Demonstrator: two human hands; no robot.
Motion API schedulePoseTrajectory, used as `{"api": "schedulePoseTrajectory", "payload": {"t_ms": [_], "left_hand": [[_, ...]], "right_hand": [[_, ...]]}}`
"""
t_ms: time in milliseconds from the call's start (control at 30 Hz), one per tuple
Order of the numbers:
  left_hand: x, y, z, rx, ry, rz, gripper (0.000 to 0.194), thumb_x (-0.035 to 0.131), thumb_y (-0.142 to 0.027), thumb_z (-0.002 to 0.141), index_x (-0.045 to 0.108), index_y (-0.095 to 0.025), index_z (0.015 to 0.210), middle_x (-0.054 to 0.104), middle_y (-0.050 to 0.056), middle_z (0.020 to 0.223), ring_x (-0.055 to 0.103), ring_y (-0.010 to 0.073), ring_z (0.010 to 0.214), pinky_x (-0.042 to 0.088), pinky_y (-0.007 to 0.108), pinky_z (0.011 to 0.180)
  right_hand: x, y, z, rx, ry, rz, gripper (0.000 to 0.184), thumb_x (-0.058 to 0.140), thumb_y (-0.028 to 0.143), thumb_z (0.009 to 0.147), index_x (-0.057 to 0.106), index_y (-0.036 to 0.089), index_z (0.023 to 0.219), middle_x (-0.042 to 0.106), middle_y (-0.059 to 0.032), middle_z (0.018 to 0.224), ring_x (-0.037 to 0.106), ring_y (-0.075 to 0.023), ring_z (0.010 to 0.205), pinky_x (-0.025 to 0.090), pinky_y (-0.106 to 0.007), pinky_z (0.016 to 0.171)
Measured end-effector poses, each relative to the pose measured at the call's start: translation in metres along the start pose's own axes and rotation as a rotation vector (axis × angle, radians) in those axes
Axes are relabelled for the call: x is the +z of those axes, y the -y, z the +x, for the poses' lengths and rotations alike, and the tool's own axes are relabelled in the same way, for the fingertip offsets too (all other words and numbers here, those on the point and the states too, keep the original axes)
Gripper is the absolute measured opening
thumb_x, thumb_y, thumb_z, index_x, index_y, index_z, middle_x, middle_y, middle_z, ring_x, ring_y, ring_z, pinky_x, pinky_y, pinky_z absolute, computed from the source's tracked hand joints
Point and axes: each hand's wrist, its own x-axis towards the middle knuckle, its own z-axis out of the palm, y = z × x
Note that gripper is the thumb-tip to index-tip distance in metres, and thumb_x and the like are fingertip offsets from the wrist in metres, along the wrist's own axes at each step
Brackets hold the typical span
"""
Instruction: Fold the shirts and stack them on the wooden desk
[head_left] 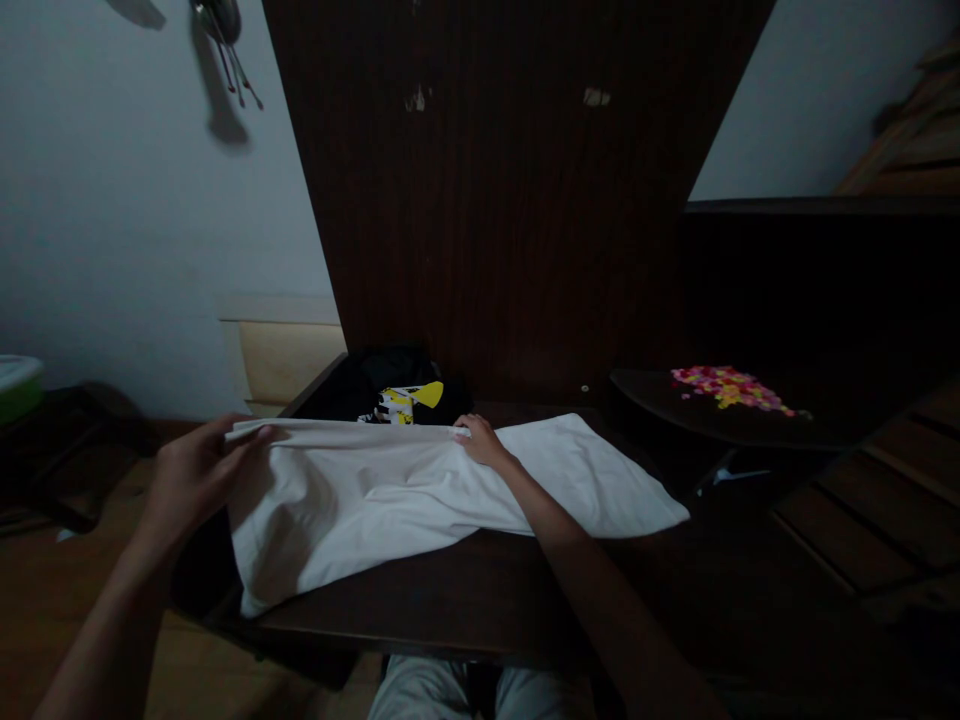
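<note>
A white cloth garment (390, 490), whose exact kind I cannot make out, is spread lengthwise over the dark wooden surface (420, 590). My left hand (195, 470) pinches its upper left corner between thumb and fingers, lifting that end a little. Further right, my right hand (480, 440) grips the same upper edge near its middle, fingers curled over the fabric. From there the cloth runs on flat to a pointed right end. Soft folds and wrinkles cross its left half.
Behind the cloth lies a dark bundle with a yellow and white printed item (409, 400). Small pink and yellow pieces (731, 388) are heaped on a dark shelf at right. A tall dark panel (495, 200) rises at the back. A green tub (21, 385) stands far left.
</note>
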Motion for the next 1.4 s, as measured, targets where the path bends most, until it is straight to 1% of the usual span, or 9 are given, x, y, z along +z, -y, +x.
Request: {"api": "schedulePoseTrajectory", "payload": {"t_ms": [200, 333, 500, 700, 800, 1067, 1200, 1300, 1400], "left_hand": [[-0.004, 0.008, 0.004, 0.071, 0.031, -0.118, 0.038, 0.057, -0.049, 0.064, 0.064, -0.019, 0.086, 0.067, 0.003, 0.075, 0.059, 0.0203, 0.067, 0.045, 0.023, 0.057], [-0.008, 0.015, 0.01, 0.168, 0.078, 0.021, 0.044, 0.047, -0.04, 0.05, 0.066, -0.021, 0.085, 0.07, 0.004, 0.076, 0.062, 0.0228, 0.067, 0.045, 0.026, 0.059], [0.002, 0.009, 0.011, 0.043, -0.024, -0.07, 0.039, 0.049, -0.047, 0.057, 0.065, -0.02, 0.08, 0.067, 0.004, 0.073, 0.059, 0.0212, 0.065, 0.044, 0.026, 0.058], [0.018, -0.017, 0.012, -0.072, 0.108, -0.418, 0.044, 0.061, -0.058, 0.059, 0.058, -0.018, 0.075, 0.056, -0.001, 0.065, 0.048, 0.014, 0.058, 0.039, 0.021, 0.051], [0.026, -0.029, 0.019, -0.115, 0.096, -0.481, 0.05, 0.063, -0.062, 0.062, 0.06, -0.015, 0.081, 0.056, -0.001, 0.068, 0.046, 0.0126, 0.059, 0.037, 0.02, 0.052], [0.052, -0.032, 0.089, -0.017, 0.003, -0.282, 0.046, 0.053, -0.052, 0.077, 0.065, -0.011, 0.093, 0.061, 0.003, 0.078, 0.053, 0.0171, 0.073, 0.041, 0.024, 0.062], [0.067, -0.035, 0.116, 0.04, -0.045, -0.032, 0.042, 0.046, -0.045, 0.084, 0.064, -0.011, 0.101, 0.066, 0.01, 0.091, 0.06, 0.0233, 0.086, 0.047, 0.031, 0.075], [0.073, -0.033, 0.12, -0.028, 0.032, 0.086, 0.044, 0.045, -0.047, 0.086, 0.064, -0.01, 0.099, 0.066, 0.012, 0.087, 0.062, 0.0251, 0.083, 0.048, 0.032, 0.072], [0.071, -0.024, 0.112, -0.155, 0.16, 0.089, 0.053, 0.047, -0.059, 0.084, 0.067, -0.01, 0.084, 0.064, 0.01, 0.074, 0.063, 0.0254, 0.074, 0.046, 0.029, 0.06]], "right_hand": [[-0.003, -0.002, -0.003, 0.008, -0.023, -0.024, 0.009, 0.059, 0.014, 0.085, 0.063, 0.019, 0.079, 0.064, -0.0018, 0.081, 0.058, -0.0176, 0.083, 0.042, -0.026, 0.076], [-0.006, -0.003, -0.004, 0.063, -0.021, -0.074, 0.021, 0.046, 0.018, 0.094, 0.064, 0.019, 0.084, 0.067, -0.0024, 0.082, 0.06, -0.017, 0.082, 0.04, -0.024, 0.073], [-0.011, 0.001, -0.003, 0.134, -0.045, -0.192, 0.02, 0.045, 0.019, 0.095, 0.065, 0.018, 0.091, 0.069, -0.0095, 0.091, 0.06, -0.0228, 0.093, 0.037, -0.031, 0.083], [-0.019, 0.007, 0.001, 0.205, 0.019, -0.473, 0.027, 0.041, 0.027, 0.099, 0.067, 0.02, 0.101, 0.069, -0.0116, 0.108, 0.054, -0.0248, 0.105, 0.033, -0.036, 0.088], [-0.022, 0.006, 0.004, 0.217, -0.002, -0.51, 0.029, 0.041, 0.03, 0.099, 0.069, 0.021, 0.101, 0.068, -0.0115, 0.11, 0.052, -0.0266, 0.108, 0.032, -0.039, 0.089], [-0.03, 0.001, 0.017, 0.281, -0.157, -0.546, 0.034, 0.039, 0.035, 0.101, 0.068, 0.018, 0.1, 0.068, -0.0142, 0.11, 0.051, -0.0285, 0.108, 0.034, -0.039, 0.088], [-0.035, -0.008, 0.017, 0.307, -0.155, -0.52, 0.036, 0.042, 0.042, 0.1, 0.067, 0.016, 0.1, 0.068, -0.0141, 0.109, 0.052, -0.0277, 0.107, 0.036, -0.037, 0.088], [-0.037, -0.015, 0.013, 0.348, -0.122, -0.516, 0.035, 0.047, 0.044, 0.097, 0.067, 0.016, 0.099, 0.068, -0.0146, 0.107, 0.052, -0.0283, 0.106, 0.037, -0.037, 0.087], [-0.046, -0.021, 0.01, 0.286, -0.13, -0.494, 0.027, 0.054, 0.039, 0.094, 0.066, 0.017, 0.104, 0.065, -0.0134, 0.11, 0.05, -0.0283, 0.109, 0.038, -0.038, 0.089]]}}
